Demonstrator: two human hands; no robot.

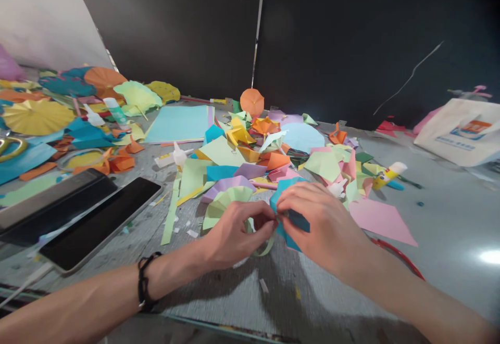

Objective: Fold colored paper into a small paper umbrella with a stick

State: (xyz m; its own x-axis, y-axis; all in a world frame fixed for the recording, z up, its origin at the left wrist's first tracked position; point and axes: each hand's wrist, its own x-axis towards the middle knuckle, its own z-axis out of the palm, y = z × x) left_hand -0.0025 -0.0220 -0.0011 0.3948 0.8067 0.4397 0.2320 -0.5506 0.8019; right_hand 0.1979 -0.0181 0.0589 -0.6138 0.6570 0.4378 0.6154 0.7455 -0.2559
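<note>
My left hand [238, 234] pinches a pale green paper fan [226, 208], whose thin strip curls below my fingers. My right hand [322, 224] grips a folded blue paper piece [291, 224], and its middle is partly hidden by my fingers. The fingertips of both hands nearly meet at the blue paper's edge. A pink paper sheet [380, 221] lies just beyond my right hand, and a lilac pleated paper [226, 188] lies beyond my left. A black cord bracelet [144, 281] circles my left wrist.
Cut coloured paper [265, 151] is heaped on the grey table. Several paper parasols lie at the left, with gold-handled scissors [11, 149] and two dark tablets [97, 224] near them. A glue bottle [179, 155], a yellow glue tube [386, 175] and a white tote bag [461, 130] also stand here.
</note>
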